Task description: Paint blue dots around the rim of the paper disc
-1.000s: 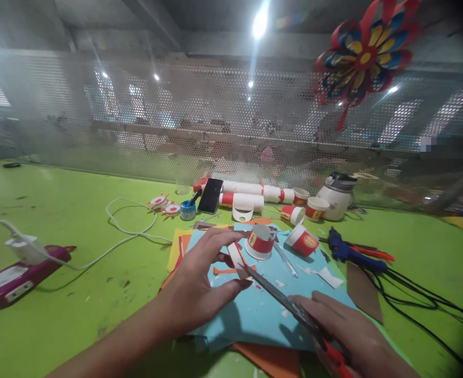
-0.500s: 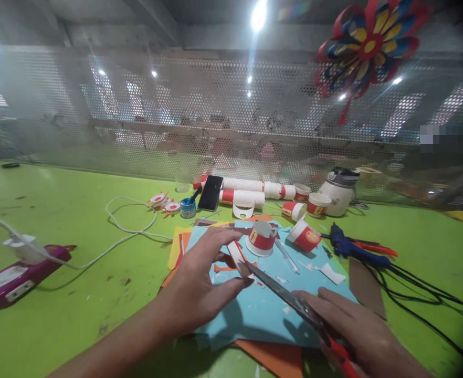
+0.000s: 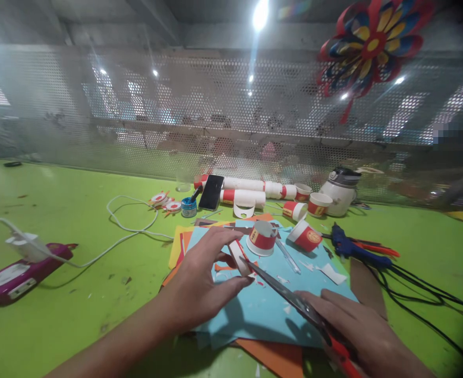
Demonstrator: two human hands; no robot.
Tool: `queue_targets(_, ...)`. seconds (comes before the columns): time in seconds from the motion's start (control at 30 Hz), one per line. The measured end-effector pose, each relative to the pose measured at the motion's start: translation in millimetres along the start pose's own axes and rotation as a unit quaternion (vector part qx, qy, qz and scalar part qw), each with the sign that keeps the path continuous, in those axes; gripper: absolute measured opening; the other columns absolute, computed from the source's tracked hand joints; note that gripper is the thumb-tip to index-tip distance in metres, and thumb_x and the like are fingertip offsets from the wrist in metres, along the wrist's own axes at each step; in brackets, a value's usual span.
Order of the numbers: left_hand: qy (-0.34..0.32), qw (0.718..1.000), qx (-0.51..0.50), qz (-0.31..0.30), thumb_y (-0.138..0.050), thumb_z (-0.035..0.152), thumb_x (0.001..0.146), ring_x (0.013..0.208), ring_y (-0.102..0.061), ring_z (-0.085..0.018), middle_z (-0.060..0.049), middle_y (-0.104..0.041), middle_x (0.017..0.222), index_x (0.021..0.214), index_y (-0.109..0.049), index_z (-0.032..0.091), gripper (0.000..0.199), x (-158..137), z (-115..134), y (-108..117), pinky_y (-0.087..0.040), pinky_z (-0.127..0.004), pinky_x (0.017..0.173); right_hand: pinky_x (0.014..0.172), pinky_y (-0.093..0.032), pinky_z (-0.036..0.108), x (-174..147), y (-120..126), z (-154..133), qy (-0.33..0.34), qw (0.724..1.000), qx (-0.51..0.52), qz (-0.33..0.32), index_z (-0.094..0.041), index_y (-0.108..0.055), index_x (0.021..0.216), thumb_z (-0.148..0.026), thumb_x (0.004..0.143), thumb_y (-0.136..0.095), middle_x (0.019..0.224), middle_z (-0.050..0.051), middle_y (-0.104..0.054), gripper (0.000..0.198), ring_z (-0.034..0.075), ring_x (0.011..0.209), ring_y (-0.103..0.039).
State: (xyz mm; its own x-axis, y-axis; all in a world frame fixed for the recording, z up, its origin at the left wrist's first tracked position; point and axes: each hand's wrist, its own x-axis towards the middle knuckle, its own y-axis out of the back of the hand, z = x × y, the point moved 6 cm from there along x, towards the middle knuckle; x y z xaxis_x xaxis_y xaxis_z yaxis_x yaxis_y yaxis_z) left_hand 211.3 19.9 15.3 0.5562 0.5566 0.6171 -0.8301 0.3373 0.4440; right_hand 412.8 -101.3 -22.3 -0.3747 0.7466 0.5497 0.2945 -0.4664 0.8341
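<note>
Between the thumb and fingers of my left hand is a short, cut piece of paper cup, white with a red edge, held tilted above the blue paper. My right hand grips red-handled scissors, whose blades reach left and touch the cup piece at their tips. Just beyond it, a red and white paper cup stands upside down. Another paper cup lies tipped to its right. A clear pen and small paper scraps lie on the blue sheet.
A blue glue gun with black cords lies at right. Behind are a phone, a blue paint jar, white paper tubes, more cups and a kettle. A purple power strip with a white cable sits at left.
The view has shifted very slightly. Both hands, the cup piece and the scissors stay in nearly the same place, with the blade tips still at the cup piece.
</note>
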Motion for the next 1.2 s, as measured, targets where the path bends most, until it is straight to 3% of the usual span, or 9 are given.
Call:
queue_targets(0.2,0.004,1.0,-0.01,-0.003,-0.069,0.012,0.082,0.114,-0.06,-0.015,-0.003,-0.059,0.128,0.127,-0.054,0.027,0.049,0,-3,0,-0.061,-0.021,0.086,0.06,-0.056,0.023,-2,-1,5,-0.029,0.999,0.045,-0.009,-0.026,-0.057,0.13,-0.033,0.097,-0.049,0.089,0.006,-0.074,0.034,0.019,0.074,-0.071)
queue_targets(0.33,-0.003,1.0,-0.016,0.002,-0.068,0.011,0.083,0.117,-0.061,-0.017,-0.006,-0.059,0.131,0.132,-0.054,0.026,0.053,0,-1,0,-0.062,-0.024,0.088,0.075,-0.059,0.029,-2,-8,11,-0.107,0.982,0.118,-0.101,-0.026,-0.067,0.12,-0.039,0.092,-0.06,0.099,0.007,-0.076,0.032,0.022,0.085,-0.073)
queue_targets(0.43,-0.002,0.999,-0.031,0.016,-0.067,0.012,0.082,0.108,-0.066,-0.017,-0.009,-0.062,0.126,0.128,-0.058,0.02,0.048,2,2,2,-0.064,-0.025,0.083,0.076,-0.059,0.03,1,-9,10,-0.136,0.968,0.154,-0.142,-0.027,-0.072,0.112,-0.04,0.091,-0.06,0.096,0.006,-0.077,0.028,0.022,0.083,-0.073)
queue_targets(0.7,0.014,0.999,-0.042,0.009,-0.069,0.011,0.078,0.098,-0.069,-0.017,-0.011,-0.066,0.118,0.121,-0.064,0.014,0.043,2,2,3,-0.065,-0.026,0.082,0.062,-0.058,0.027,-4,-5,15,-0.182,0.954,0.212,-0.11,-0.026,-0.076,0.11,-0.042,0.086,-0.066,0.077,0.003,-0.074,0.03,0.019,0.063,-0.068)
queue_targets(0.9,0.033,0.998,-0.055,0.001,-0.07,0.012,0.077,0.099,-0.067,-0.017,-0.012,-0.066,0.12,0.123,-0.064,0.014,0.047,2,-4,1,-0.065,-0.026,0.079,0.066,-0.06,0.029,-9,-14,24,-0.184,0.941,0.243,-0.144,-0.027,-0.079,0.103,-0.039,0.09,-0.061,0.087,0.006,-0.077,0.025,0.023,0.075,-0.073)
queue_targets(1.03,0.048,0.998,-0.041,-0.006,-0.07,0.014,0.076,0.092,-0.067,-0.017,-0.012,-0.066,0.117,0.123,-0.064,0.013,0.047,2,-9,0,-0.065,-0.028,0.076,0.07,-0.06,0.03,-2,-11,17,-0.169,0.952,0.202,-0.153,-0.025,-0.076,0.107,-0.039,0.091,-0.06,0.083,0.005,-0.077,0.027,0.021,0.071,-0.072)
queue_targets(1.2,0.078,0.996,-0.024,-0.025,-0.067,0.016,0.078,0.09,-0.066,-0.017,-0.011,-0.066,0.116,0.125,-0.063,0.016,0.047,2,-17,-1,-0.064,-0.031,0.076,0.081,-0.06,0.032,8,-6,10,-0.147,0.962,0.167,-0.16,-0.025,-0.071,0.121,-0.039,0.089,-0.064,0.109,0.009,-0.077,0.036,0.025,0.092,-0.074)
